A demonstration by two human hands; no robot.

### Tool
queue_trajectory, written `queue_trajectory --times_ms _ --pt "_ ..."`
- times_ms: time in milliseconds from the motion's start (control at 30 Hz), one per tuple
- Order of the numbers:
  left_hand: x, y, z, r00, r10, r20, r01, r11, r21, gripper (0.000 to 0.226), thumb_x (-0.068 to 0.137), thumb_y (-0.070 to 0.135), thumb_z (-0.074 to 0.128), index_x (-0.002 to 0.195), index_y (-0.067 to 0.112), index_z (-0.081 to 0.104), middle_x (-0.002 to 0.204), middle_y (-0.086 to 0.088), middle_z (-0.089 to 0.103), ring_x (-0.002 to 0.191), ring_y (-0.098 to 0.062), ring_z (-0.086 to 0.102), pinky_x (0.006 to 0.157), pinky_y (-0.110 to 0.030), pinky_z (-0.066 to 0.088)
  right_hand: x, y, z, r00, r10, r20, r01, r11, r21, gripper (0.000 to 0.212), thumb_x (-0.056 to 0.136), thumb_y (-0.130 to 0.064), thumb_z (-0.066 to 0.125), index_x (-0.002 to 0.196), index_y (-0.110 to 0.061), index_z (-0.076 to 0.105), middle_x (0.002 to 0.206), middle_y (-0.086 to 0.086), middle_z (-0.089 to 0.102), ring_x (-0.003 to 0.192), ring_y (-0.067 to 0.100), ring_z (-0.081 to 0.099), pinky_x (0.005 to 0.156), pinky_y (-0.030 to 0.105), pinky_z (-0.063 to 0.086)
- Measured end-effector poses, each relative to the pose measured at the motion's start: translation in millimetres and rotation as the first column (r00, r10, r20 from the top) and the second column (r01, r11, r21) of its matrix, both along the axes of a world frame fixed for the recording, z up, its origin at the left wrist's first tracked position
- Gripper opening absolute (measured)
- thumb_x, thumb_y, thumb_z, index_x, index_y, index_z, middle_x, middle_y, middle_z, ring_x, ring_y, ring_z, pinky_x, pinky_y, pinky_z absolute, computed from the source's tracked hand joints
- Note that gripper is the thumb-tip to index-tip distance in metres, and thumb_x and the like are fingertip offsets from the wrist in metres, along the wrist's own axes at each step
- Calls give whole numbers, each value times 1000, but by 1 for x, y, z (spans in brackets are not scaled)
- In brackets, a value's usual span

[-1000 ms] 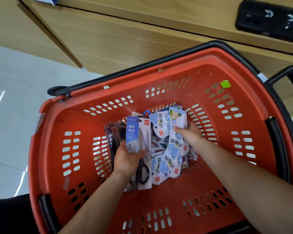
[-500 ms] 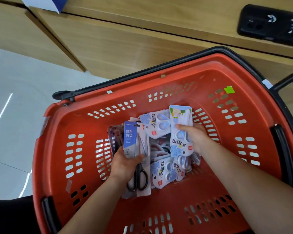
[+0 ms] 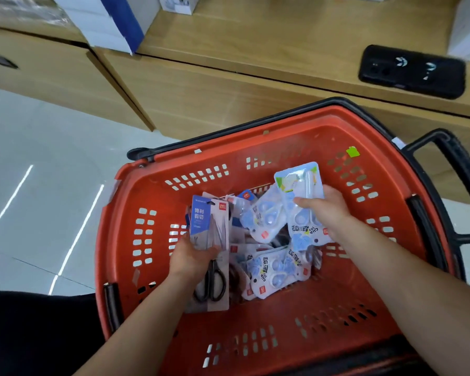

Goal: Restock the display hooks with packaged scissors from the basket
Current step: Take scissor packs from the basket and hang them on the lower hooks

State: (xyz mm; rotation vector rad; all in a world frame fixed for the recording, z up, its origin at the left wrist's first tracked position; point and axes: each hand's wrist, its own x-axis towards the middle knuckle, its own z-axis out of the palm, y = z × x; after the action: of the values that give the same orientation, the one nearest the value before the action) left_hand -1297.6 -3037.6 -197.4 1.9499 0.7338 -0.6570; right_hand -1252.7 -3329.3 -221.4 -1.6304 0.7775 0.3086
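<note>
Gripping scissor packs, left hand low, right hand seemingly higher.

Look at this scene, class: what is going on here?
A person reaches into a red basket of packaged scissors. The left hand grips a black scissors pack; the right hand holds a blue pack above the pile of other packs lying loose in the basket. No display hooks are in view.
</note>
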Motion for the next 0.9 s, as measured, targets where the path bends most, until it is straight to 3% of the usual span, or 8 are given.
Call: queue_trajectory --times_ms 67,167,267,333,433,600,700,900 --pt "-1 1 9 1000 17 14 -17 1000 -5 42 85 20 84 120 17 61 105 -5 74 98 -26 72 88 -47 62 1 0 12 992 124 24 -121 988 -95 23 80 -6 84 93 -19 71 91 2 75 82 22 69 68 36 53" --pt "-5 4 21 996 -25 90 30 998 -54 42 86 18 83 124 18 65 105 0 75 96 -17 72 74 -29 59 -5 -1 38 945 324 44 -313 936 -161 23 78 -8 86 94 -19 72 96 1 78 89 20 73 80 39 57" --pt "-9 2 37 979 -16 203 50 985 -165 36 88 15 81 121 21 67 104 6 77 96 -11 74 66 -16 55 -11 -6 69 883 461 87 -457 887 -67 23 82 -7 84 97 -22 73 90 -8 79 80 9 74 68 31 56" --pt "-9 -2 46 965 -42 258 97 974 -203 32 90 15 79 118 26 65 104 8 77 95 -9 74 70 -18 57 -16 -7 84 855 505 119 -513 858 42 24 86 -3 79 101 -21 72 89 -9 79 78 9 74 66 25 55" --pt "-11 -8 55 960 -53 277 144 937 -318 26 95 10 73 114 26 65 104 3 79 99 -16 76 83 -32 62 -21 -4 89 824 554 122 -566 815 123 31 87 -3 78 115 -14 69 108 1 79 101 21 76 87 41 59" --pt "-7 -17 56 954 -29 298 151 905 -397 19 98 11 67 110 26 70 108 1 79 104 -22 74 99 -48 56 -14 1 90 808 568 154 -588 788 181 35 87 -2 76 120 -12 69 114 4 78 107 23 74 95 43 58" --pt "-2 -21 57 955 -15 297 145 895 -422 6 101 21 67 107 21 68 102 3 80 95 -17 76 88 -41 59 -11 5 82 827 542 147 -562 800 209 34 87 -3 76 119 -13 69 114 5 78 108 27 74 94 44 58" --pt "5 -29 49 949 -149 277 242 909 -339 36 77 9 89 102 21 67 88 11 80 79 -10 78 61 -22 59 -9 17 64 818 571 71 -572 796 198 44 76 -25 86 117 -18 72 114 5 78 109 34 72 101 57 54"
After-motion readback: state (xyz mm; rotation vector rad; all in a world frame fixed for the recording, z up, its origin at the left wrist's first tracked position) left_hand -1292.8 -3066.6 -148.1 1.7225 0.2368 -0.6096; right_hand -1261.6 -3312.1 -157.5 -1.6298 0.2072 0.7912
